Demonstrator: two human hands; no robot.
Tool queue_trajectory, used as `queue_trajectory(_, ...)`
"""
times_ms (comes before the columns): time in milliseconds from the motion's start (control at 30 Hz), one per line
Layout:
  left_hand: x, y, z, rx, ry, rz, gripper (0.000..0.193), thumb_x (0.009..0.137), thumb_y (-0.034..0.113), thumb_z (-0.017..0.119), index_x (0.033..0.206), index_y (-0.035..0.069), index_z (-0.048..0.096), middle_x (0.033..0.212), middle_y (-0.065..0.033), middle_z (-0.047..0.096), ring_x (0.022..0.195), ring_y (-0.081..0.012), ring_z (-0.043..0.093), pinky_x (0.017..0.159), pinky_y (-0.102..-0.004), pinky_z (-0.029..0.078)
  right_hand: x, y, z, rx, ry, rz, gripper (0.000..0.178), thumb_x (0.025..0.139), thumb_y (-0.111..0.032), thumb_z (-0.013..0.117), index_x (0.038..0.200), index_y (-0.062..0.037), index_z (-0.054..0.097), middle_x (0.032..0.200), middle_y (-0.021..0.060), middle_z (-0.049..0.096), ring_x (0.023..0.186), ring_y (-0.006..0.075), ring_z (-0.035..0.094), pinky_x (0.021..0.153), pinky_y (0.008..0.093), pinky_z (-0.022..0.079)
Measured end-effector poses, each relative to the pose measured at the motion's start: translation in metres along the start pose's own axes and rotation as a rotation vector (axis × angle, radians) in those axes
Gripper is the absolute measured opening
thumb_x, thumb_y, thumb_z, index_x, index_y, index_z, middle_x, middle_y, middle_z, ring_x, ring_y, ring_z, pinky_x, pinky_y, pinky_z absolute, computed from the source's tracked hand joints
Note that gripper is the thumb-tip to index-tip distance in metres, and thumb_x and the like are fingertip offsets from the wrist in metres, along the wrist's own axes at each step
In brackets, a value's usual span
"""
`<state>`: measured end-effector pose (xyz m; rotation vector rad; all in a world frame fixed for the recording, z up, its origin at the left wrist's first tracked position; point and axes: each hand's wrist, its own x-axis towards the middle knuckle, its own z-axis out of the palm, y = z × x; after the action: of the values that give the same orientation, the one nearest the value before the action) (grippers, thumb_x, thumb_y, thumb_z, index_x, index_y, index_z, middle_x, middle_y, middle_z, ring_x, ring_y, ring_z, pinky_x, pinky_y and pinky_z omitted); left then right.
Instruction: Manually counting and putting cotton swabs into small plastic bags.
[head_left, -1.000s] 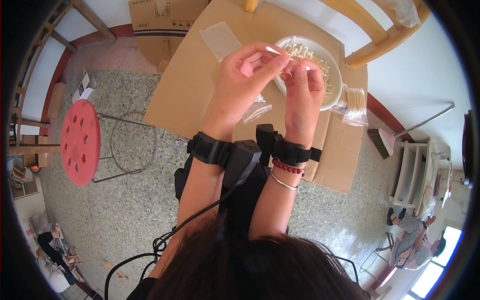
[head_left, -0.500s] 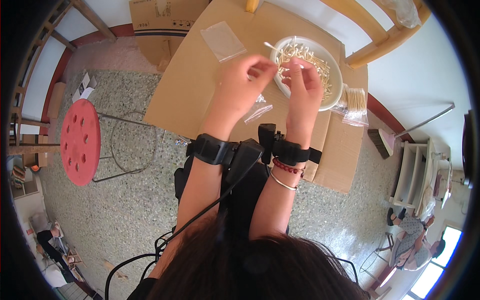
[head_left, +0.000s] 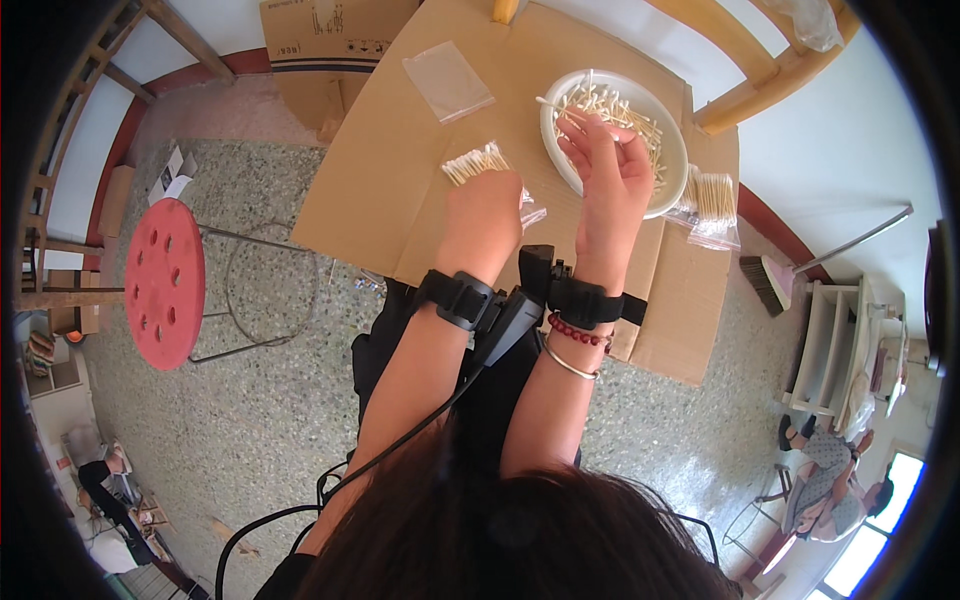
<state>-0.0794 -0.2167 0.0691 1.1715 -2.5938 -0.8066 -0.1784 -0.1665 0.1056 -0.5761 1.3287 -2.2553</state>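
Observation:
A white oval bowl (head_left: 676, 190) of loose cotton swabs (head_left: 640, 122) sits on the cardboard-topped surface. My right hand (head_left: 612, 185) is over the bowl, its fingers pinched. A cotton swab (head_left: 552, 102) juts out past the bowl's left rim from those fingertips. To the left, my left hand (head_left: 483, 220) is curled palm down at a row of cotton swabs (head_left: 474, 163), its fingertips hidden under the hand. Part of a clear plastic bag (head_left: 533, 216) shows beside that hand. Black straps with small devices circle both wrists.
An empty clear bag (head_left: 448, 82) lies farther left on the cardboard (head_left: 375, 180). Bagged swabs (head_left: 714, 200) lie right of the bowl. A wooden chair (head_left: 735, 60) stands behind, a red stool (head_left: 165, 285) at left, a broom (head_left: 770, 285) at right. Another person (head_left: 825, 485) sits far right.
My left hand has moved down from beside the bowl's left rim to the row of swabs, uncovering their tips. My right hand stays over the bowl, shifted only slightly.

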Motion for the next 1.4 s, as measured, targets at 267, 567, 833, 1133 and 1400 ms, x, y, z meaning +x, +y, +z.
queue_trajectory(267,-0.003,0.000,0.006,0.071,-0.054,0.009,0.017,0.068,0.003,0.068,0.080,0.010,0.058,0.087,-0.0098,0.063,0.087,-0.0309,0.061,0.071,-0.0403,0.047,0.000,-0.002,0.000,0.019,-0.001,0.025,0.009,0.090,-0.005,0.056,0.091,0.0016,0.051,0.097,0.0217,0.066,0.091,0.0237,0.066,0.081,0.0311,0.053)
queue_trajectory(567,0.015,0.010,0.000,-0.102,0.231,0.120,0.009,0.076,0.007,0.062,0.085,0.007,0.061,0.080,-0.0109,0.063,0.079,-0.0298,0.062,0.067,-0.0398,0.048,0.001,0.000,-0.004,-0.052,0.000,0.018,0.012,0.091,-0.008,0.057,0.097,0.0008,0.052,0.095,0.0177,0.068,0.090,0.0197,0.065,0.080,0.0298,0.052)
queue_trajectory(833,0.021,0.018,-0.018,-0.527,0.409,0.141,0.018,0.078,0.001,0.061,0.096,0.003,0.061,0.083,-0.0082,0.064,0.070,-0.0180,0.059,0.061,-0.0292,0.048,0.002,0.003,-0.005,-0.244,0.059,-0.020,0.022,0.092,-0.014,0.059,0.108,0.0004,0.054,0.089,0.0106,0.069,0.086,0.0122,0.062,0.075,0.0246,0.048)
queue_trajectory(1133,0.021,0.018,-0.017,-0.527,0.445,0.167,0.014,0.081,0.003,0.060,0.095,0.003,0.062,0.084,-0.0077,0.065,0.068,-0.0162,0.059,0.058,-0.0283,0.048,0.001,0.003,-0.003,-0.340,0.045,-0.080,0.021,0.093,-0.013,0.057,0.110,0.0001,0.057,0.085,0.0101,0.069,0.083,0.0102,0.062,0.073,0.0224,0.047)
queue_trajectory(1400,0.020,0.021,-0.019,-0.619,0.448,0.196,0.008,0.082,0.005,0.059,0.090,0.003,0.060,0.083,-0.0098,0.064,0.069,-0.0239,0.060,0.064,-0.0342,0.048,0.000,0.007,-0.004,-0.523,-0.039,-0.136,0.020,0.089,-0.011,0.061,0.107,-0.0013,0.060,0.085,0.0092,0.068,0.076,0.0108,0.062,0.068,0.0233,0.047)
